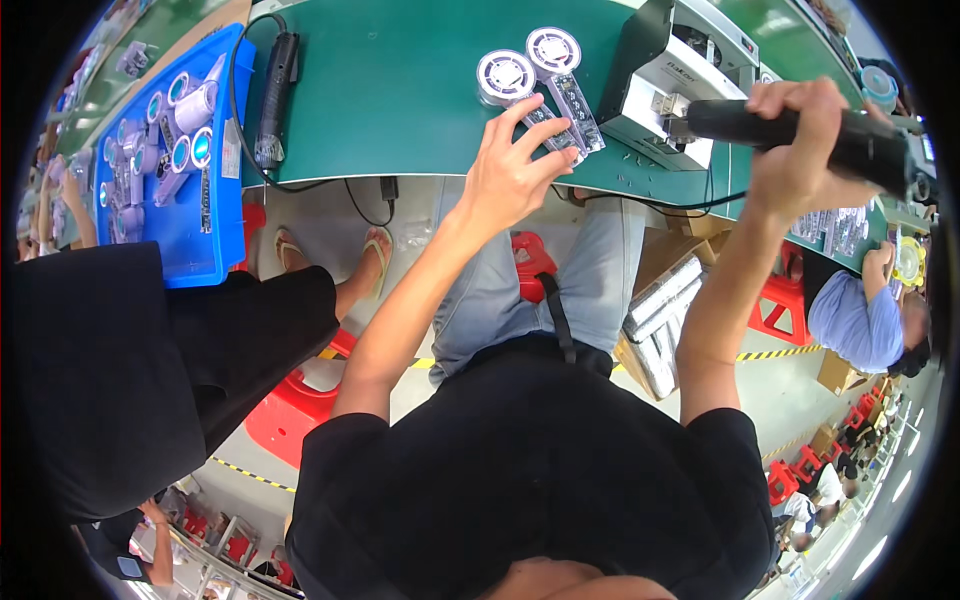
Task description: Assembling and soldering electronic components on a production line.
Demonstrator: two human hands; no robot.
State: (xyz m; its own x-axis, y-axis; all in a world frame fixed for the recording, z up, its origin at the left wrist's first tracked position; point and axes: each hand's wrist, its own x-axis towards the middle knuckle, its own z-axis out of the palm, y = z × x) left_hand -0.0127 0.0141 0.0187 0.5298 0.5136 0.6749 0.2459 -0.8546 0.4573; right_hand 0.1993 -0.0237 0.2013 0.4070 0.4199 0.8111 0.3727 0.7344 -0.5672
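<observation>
Two small fan-like devices with round white heads and opened, clear-purple handles lie side by side on the green table. My left hand (510, 165) has its thumb and fingers around the handle of the nearer fan (506, 76); the other fan (553, 52) lies just right of it. In my right hand (805, 145) is a black electric screwdriver (740, 122), held nearly level. Its tip points left, at the front of a white and black screw feeder (640, 85). Whether a screw sits on the tip is too small to tell.
At the left stands a blue bin (232, 215) with several purple fans. Another black electric screwdriver (272, 105) lies beside it, its cable looping down. Loose screws (640, 160) dot the table near the feeder. A person in black (100, 370) is close on my left.
</observation>
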